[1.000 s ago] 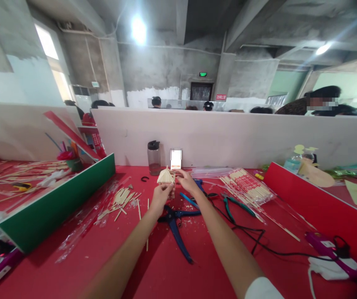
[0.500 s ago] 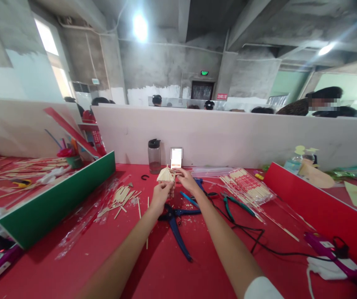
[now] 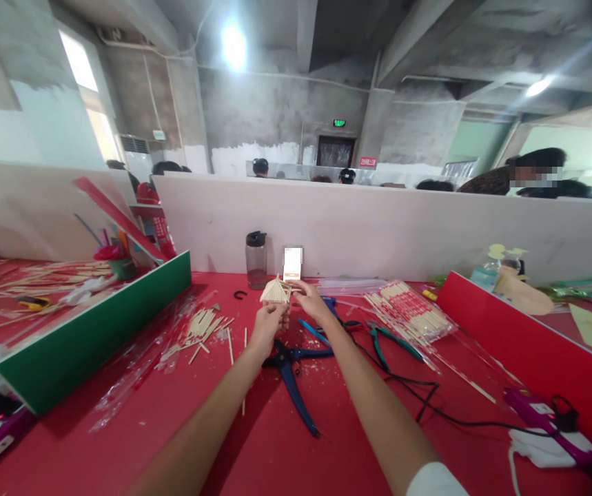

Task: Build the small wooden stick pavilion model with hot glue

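A small model house of pale wooden sticks (image 3: 273, 292) with a sloped roof is raised above the table in front of me. My left hand (image 3: 269, 327) is closed around its lower part, hiding much of the base. At the roof's right side, the fingertips of my right hand (image 3: 310, 300) are pinched together; a thin stick seems to be between them, too small to be sure. Under my wrists lies a blue-handled cutter (image 3: 290, 375). A blue glue gun (image 3: 331, 303) is partly hidden behind my right hand, and a blue pen-like tool (image 3: 313, 331) lies beside my right forearm.
Loose sticks (image 3: 205, 327) lie to the left, bundled sticks (image 3: 412, 308) to the right near green-handled pliers (image 3: 381, 344). A black cable (image 3: 430, 393) crosses the right side. Behind stand a bottle (image 3: 256, 260) and a phone (image 3: 292, 263). Green (image 3: 104, 331) and red (image 3: 533, 331) dividers flank me.
Almost nothing differs. Both hands stay on the stick house, with only a very slight shift of the view.
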Motion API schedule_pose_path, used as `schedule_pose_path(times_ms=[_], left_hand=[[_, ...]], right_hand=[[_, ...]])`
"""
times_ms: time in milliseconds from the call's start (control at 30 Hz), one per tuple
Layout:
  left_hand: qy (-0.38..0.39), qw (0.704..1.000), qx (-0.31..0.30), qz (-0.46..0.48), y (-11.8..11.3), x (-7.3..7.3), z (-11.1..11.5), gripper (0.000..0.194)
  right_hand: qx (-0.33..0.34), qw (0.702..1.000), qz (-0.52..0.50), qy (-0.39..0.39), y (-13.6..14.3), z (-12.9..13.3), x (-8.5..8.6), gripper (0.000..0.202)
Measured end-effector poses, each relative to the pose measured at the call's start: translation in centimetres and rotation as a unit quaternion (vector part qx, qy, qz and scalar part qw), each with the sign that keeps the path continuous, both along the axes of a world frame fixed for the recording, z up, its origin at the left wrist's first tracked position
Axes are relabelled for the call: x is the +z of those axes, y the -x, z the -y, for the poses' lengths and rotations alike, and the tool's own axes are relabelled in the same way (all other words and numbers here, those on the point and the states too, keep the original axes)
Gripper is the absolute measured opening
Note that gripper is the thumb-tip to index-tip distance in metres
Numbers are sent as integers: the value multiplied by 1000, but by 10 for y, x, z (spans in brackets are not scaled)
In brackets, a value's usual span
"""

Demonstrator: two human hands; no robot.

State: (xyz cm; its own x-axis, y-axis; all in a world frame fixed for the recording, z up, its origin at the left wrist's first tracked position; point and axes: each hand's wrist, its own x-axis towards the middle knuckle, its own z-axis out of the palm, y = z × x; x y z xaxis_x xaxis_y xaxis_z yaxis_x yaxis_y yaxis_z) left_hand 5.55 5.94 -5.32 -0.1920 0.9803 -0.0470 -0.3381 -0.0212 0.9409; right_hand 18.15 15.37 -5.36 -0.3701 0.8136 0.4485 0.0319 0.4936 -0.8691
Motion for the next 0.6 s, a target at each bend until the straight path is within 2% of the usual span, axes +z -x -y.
schedule_pose_path(times_ms=[267,367,500,567,600], left_hand=[[5,1000,-4,5,0,2,1,34],[5,1000,-6,6,0,4,2,34],[0,1000,-11,6,1,5,3,35],[-2,1000,-15,7,2,4,4,36],[-3,1000,-17,6,2,4,3,36]], right_hand=[[11,1000,13,-5,-2,0,-1,51],[-16,1000,26,-1,-7,0,2,49],[-103,977,186,-26,-27,0,11,27],[-114,957,264,-26,-40,0,13,10],[-109,951,289,-20,-45,0,11,12]])
